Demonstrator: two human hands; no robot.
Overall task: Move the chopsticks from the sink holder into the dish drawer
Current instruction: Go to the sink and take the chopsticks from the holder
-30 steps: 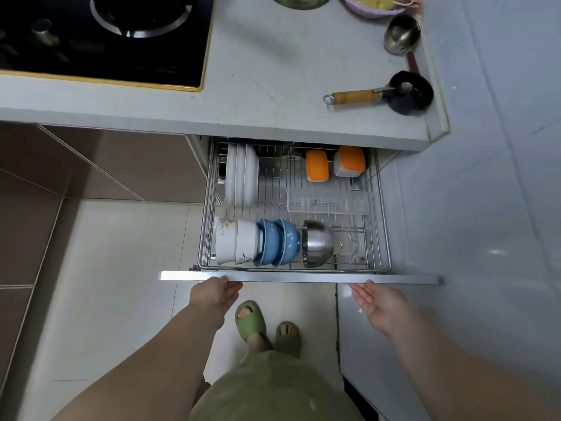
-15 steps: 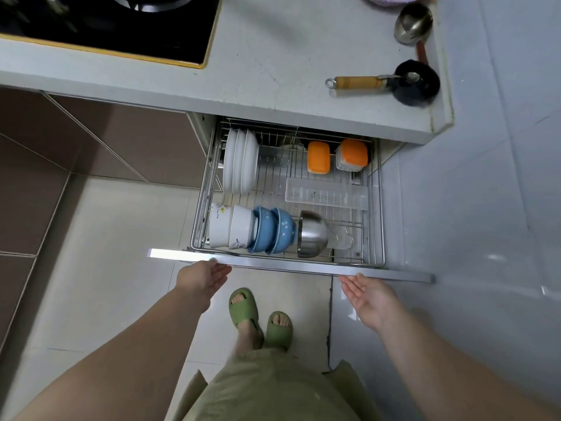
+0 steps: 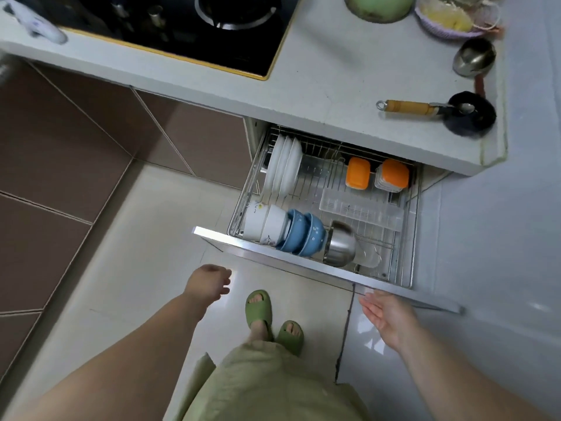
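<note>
Kitchen, seen from above: pale tile floor (image 3: 142, 238), grey counter (image 3: 334, 71) w/ black hob (image 3: 182, 25) at top. Drawer (image 3: 303, 262) below the counter is pulled out, wire rack inside. Rack holds white plates (image 3: 283, 170) upright at back left, white cups (image 3: 264, 221), blue bowls (image 3: 303, 235) & a steel bowl (image 3: 340, 247) on their sides along the front, two orange-lid boxes (image 3: 376, 177) at back right, clear tray (image 3: 361, 212) in the middle. No chopsticks visible in the drawer or anywhere else in shot; sink holder out of view. Left hand (image 3: 208, 284) empty, fingers loosely curled, near the drawer front's left end but apart from it. Right hand (image 3: 388, 314) empty, palm up, fingers spread flat, just below the drawer front's right part; can't tell if it touches. On the counter at right: ladle (image 3: 473, 59), wood-handled tool (image 3: 406, 107) on a black pad. Green slippers (image 3: 273, 317) on the floor between the arms.
</note>
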